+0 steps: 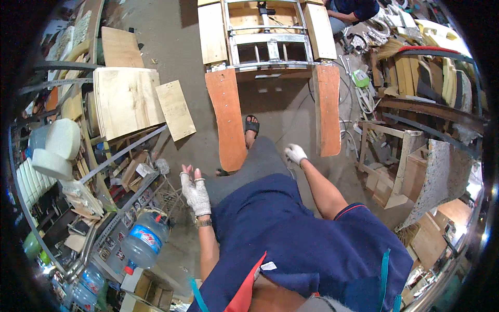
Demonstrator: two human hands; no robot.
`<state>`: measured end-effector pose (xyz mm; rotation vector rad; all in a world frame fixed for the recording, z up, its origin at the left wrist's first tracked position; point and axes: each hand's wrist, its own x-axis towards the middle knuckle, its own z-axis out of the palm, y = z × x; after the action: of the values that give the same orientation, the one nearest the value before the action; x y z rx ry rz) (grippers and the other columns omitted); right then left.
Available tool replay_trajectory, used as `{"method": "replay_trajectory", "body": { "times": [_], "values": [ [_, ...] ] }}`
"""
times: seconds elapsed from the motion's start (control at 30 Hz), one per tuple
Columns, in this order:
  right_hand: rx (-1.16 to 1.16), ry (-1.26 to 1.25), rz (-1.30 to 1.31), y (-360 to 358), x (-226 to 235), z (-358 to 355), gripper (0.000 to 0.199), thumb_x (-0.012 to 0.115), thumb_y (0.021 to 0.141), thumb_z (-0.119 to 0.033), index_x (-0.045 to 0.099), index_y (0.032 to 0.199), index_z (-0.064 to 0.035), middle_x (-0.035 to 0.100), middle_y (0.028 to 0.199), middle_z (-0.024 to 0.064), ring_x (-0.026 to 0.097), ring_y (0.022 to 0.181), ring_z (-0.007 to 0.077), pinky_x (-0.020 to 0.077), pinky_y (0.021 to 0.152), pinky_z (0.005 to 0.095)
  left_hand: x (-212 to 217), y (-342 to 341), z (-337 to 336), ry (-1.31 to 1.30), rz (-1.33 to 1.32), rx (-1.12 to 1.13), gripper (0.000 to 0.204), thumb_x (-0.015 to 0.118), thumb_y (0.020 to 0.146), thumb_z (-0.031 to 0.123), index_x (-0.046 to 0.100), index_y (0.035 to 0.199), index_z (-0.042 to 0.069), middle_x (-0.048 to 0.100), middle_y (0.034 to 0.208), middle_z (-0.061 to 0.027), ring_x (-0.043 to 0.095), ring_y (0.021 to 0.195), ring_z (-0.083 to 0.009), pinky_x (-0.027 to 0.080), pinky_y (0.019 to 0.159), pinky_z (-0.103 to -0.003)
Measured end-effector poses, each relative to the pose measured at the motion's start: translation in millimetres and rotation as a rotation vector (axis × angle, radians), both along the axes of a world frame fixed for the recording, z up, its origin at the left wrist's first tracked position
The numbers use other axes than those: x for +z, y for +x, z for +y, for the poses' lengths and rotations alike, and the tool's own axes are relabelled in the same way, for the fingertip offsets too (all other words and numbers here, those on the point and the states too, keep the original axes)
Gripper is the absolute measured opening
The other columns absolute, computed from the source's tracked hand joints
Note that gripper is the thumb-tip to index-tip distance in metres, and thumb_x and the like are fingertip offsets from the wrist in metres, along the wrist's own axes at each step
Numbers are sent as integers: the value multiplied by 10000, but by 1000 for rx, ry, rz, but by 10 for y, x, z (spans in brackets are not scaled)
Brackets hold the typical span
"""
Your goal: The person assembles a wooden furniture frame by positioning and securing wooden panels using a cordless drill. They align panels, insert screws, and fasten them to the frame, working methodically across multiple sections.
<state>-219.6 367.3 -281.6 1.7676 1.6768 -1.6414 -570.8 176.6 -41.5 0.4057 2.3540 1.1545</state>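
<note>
Shirt (291,229) of dark blue fills the near view, and everything else lies around the wooden chair frame (270,47) standing further off on the concrete floor (171,36). The left hand (195,190), in a fingerless knitted glove, hangs open with its fingers spread and holds nothing, well short of the frame and down to its left. The right hand (295,153), in a white glove, is loosely curled near the lower end of the frame's right orange panel (328,109); whether it grips anything I cannot tell. A sandalled foot (251,127) stands between the two orange panels. A water bottle (144,239) lies on a cluttered rack far left of the frame, plywood sheets (125,99) above it. Another person (351,10) sits beyond the frame.
</note>
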Motion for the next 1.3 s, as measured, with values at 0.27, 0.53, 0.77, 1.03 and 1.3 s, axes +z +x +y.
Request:
{"method": "replay_trajectory", "body": {
  "times": [0.27,0.53,0.77,1.03,1.3],
  "values": [
    [376,68,16,-1389,466,715,476,605,939,-422,657,1233,-51,705,1173,248,657,1108,450,515,966,469,-660,-1001,439,-143,-55,61,735,700,1004,307,367,1564,-33,629,1382,-217,615,1232,-257,475,1059,-379],
    [446,136,-342,-2209,365,92,519,659,894,-396,609,1311,-91,622,1293,216,633,1141,430,530,952,505,-2801,-2599,491,-610,-243,-173,696,624,952,578,593,1268,-42,649,1275,-308,614,1209,-454,488,1014,-496],
    [615,49,-688,-2551,411,7,566,719,856,-337,587,1332,-61,537,1439,246,574,1212,458,485,1008,538,-5116,-3762,250,-731,24,-222,610,596,938,483,587,1259,-36,616,1260,-344,598,1152,-509,467,1007,-565],
    [660,-3,-743,-3040,428,264,493,719,850,-280,619,1278,-56,582,1297,227,565,1177,447,476,1000,530,-6419,-5115,775,-704,54,-89,720,636,914,433,521,1420,-67,619,1374,-289,577,1296,-446,459,1086,-466],
    [697,-111,-734,-3268,379,438,445,720,856,-282,639,1235,-63,603,1293,219,573,1166,440,481,992,520,-6643,-4839,1118,-832,-143,-265,628,693,898,464,624,1304,-10,680,1258,-273,640,1187,-438,492,1027,-483]
  ]
}}
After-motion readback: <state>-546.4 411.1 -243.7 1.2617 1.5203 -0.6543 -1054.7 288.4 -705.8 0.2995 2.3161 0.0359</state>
